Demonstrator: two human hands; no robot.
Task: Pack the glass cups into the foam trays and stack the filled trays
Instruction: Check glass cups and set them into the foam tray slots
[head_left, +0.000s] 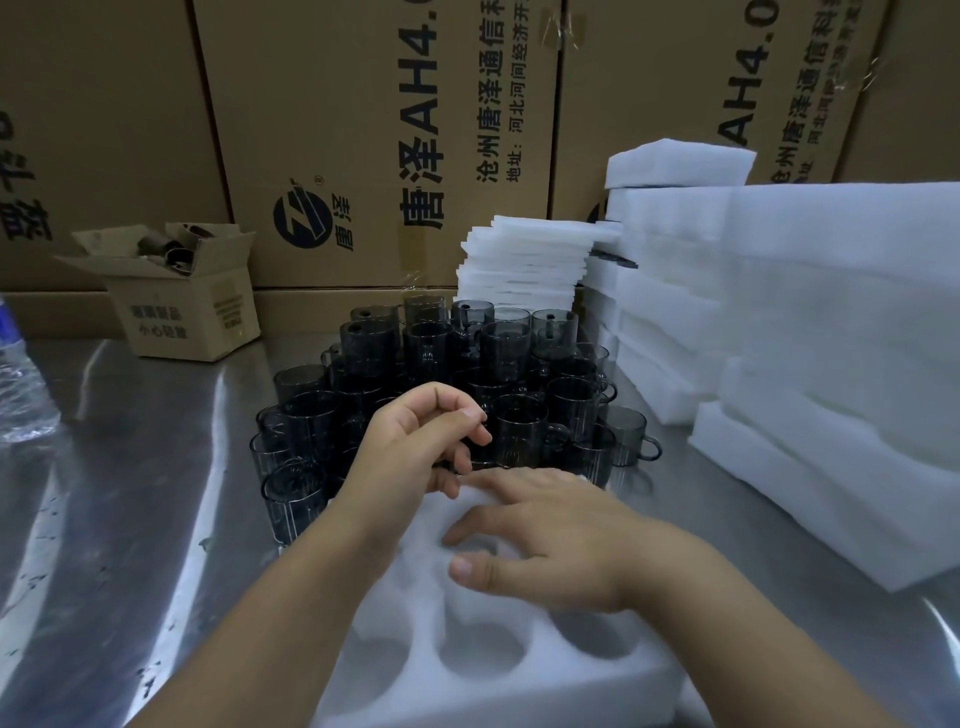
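Tall brown cartons (337, 130) with black print wall off the back. The shiny steel tabletop (130, 493) shows soft glare and carries a small open box (182, 306) and a clear plastic bottle (23, 384) at far left.

Large printed cardboard cartons (363, 130) lined the top of the frame. A small open carton (182, 306) stood on the steel desk (130, 493) at upper left. A plastic bottle (21, 379) showed at the left edge.

Left hand (421, 441) curls its fingers (467, 435); right hand (545, 535) lies flat, fingers spread.
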